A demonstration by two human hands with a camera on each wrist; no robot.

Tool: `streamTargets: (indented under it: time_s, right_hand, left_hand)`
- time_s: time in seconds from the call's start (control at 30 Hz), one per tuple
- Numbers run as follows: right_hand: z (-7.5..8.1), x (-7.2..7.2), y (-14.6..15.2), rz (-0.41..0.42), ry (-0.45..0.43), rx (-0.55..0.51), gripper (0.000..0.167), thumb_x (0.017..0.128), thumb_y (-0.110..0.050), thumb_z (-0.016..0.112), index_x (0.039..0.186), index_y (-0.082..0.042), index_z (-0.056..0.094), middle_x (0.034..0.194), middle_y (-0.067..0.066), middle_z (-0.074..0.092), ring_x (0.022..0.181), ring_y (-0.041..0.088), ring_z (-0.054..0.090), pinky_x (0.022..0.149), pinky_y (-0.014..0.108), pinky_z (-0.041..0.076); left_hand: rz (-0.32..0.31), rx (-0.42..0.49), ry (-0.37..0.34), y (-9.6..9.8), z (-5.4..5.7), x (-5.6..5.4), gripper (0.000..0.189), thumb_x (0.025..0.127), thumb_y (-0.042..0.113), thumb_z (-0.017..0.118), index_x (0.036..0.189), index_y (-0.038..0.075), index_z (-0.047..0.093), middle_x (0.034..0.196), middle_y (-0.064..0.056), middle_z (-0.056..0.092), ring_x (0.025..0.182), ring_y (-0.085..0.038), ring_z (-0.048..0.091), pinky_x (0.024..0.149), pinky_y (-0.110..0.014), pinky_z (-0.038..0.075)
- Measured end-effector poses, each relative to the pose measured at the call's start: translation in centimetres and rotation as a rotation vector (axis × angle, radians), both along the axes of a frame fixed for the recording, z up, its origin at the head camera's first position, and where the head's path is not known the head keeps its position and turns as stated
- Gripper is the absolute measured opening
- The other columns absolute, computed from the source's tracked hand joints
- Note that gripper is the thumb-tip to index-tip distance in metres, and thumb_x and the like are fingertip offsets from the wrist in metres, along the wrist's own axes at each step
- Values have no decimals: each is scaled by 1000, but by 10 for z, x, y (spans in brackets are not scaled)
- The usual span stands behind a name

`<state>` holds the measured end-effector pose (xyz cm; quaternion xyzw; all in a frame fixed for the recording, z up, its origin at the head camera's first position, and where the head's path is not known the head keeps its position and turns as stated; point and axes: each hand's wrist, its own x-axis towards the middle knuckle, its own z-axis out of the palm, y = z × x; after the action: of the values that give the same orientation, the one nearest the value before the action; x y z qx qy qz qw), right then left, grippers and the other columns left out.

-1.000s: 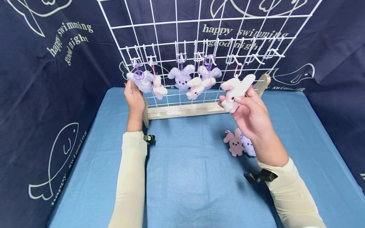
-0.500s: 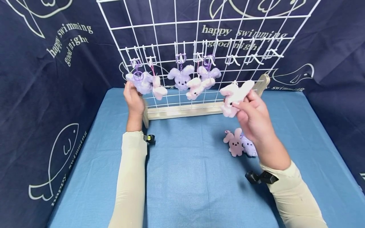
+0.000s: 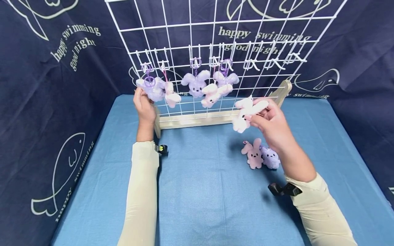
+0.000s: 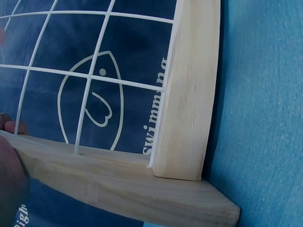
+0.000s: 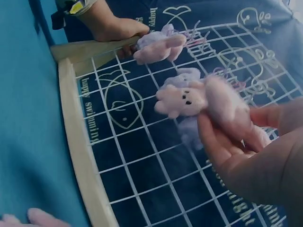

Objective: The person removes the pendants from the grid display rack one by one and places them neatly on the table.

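A pink bunny plush keychain (image 3: 240, 119) is pinched between the thumb and fingers of my right hand (image 3: 274, 128), in front of the grid rack's lower right part. Its ears point up, and the thumb lies beside its face. My left hand (image 3: 145, 109) grips the rack's wooden side foot (image 5: 87, 49), partly hidden behind a hanging purple bunny plush (image 3: 154, 89). Along the white wire grid (image 3: 201, 24) more bunnies hang from hooks: a small pink one (image 3: 172, 95), a purple one (image 3: 196, 83), a pink one (image 3: 212, 96) and another purple one (image 3: 229, 78).
A pink bunny (image 3: 254, 155) and a purple bunny (image 3: 271, 159) lie on the blue tablecloth (image 3: 191, 191) below my right hand. Bare white hooks (image 3: 274, 64) line the rack's right side. A wooden base bar (image 3: 197, 120) runs beneath the grid, and dark printed cloth (image 3: 40, 112) surrounds everything.
My right hand has lowered the pink bunny away from the hook its bead chain was at, moving it down and slightly left. My left hand keeps its place on the rack.
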<state>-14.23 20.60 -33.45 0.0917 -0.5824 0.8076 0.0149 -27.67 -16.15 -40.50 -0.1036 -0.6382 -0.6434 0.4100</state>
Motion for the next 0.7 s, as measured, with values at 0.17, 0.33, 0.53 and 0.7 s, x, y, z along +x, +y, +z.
streamTargets:
  time_s: [0.17,0.33,0.53,0.7]
  right_hand:
    - [-9,-8,6,50,-33,61,24,105,6,49,112,-11,63,92,-2,78,78,8,74,73,23,62]
    - [-18,-15,11,47,-20,79,19,102,7,57,112,-6,67,92,1,76,80,12,75,75,25,64]
    - [-25,-19,14,-41,-9,12,24,98,9,64,117,-3,71,96,3,78,79,13,76,72,26,65]
    - [-27,-21,16,-56,-21,20,34,97,12,64,125,-7,67,95,2,78,77,12,77,69,27,65]
  left_hand:
    - [-15,33,-5,1,1,0,35,104,10,36,76,25,51,74,8,47,57,-2,42,53,-19,36]
    - [-25,43,4,2,2,-1,36,104,10,36,75,26,51,70,10,46,55,-2,41,53,-19,35]
    - [-26,50,18,2,1,-2,41,107,6,33,74,23,51,72,7,46,54,-2,41,52,-17,35]
    - [-28,55,19,1,0,-3,39,106,9,34,74,25,51,69,11,46,54,-2,40,52,-17,35]
